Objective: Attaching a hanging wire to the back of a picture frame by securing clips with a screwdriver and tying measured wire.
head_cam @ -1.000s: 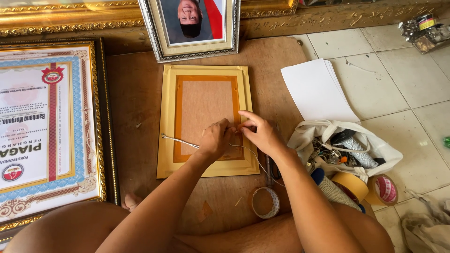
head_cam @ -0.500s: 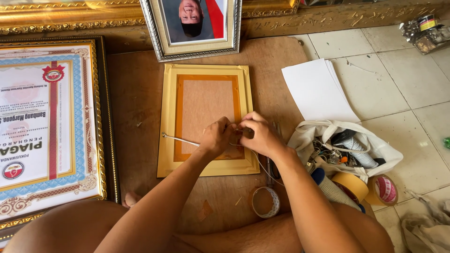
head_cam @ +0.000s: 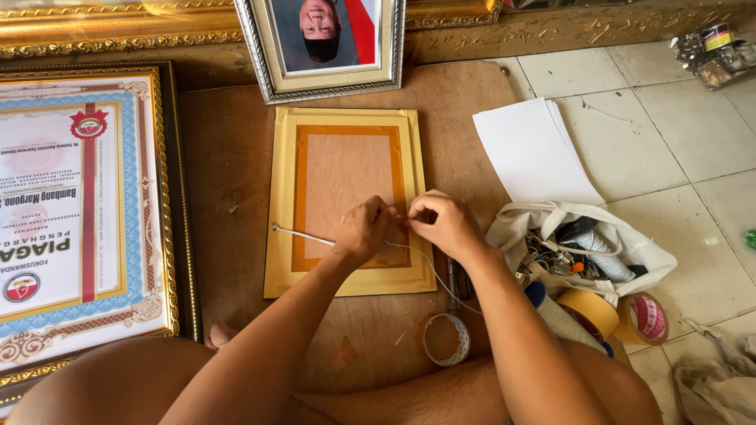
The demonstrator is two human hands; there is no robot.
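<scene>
A yellow picture frame (head_cam: 283,197) lies face down on a brown board, its backing taped around with orange tape. My left hand (head_cam: 364,230) and my right hand (head_cam: 442,222) meet over the frame's lower right part, fingertips pinched together on a thin wire (head_cam: 429,264). The wire trails down to the right past my right wrist. A slim metal tool (head_cam: 299,234) sticks out leftward from under my left hand across the frame's left edge.
A framed certificate (head_cam: 79,212) lies at left, a framed portrait (head_cam: 323,43) at the top. White paper sheets (head_cam: 531,153), a white bag of tools (head_cam: 583,244), tape rolls (head_cam: 446,340) and a brown tape roll (head_cam: 589,311) sit to the right. Tiled floor beyond.
My two hands have drawn closer together over the frame's lower right part and keep working the wire. The frame and other things have not moved.
</scene>
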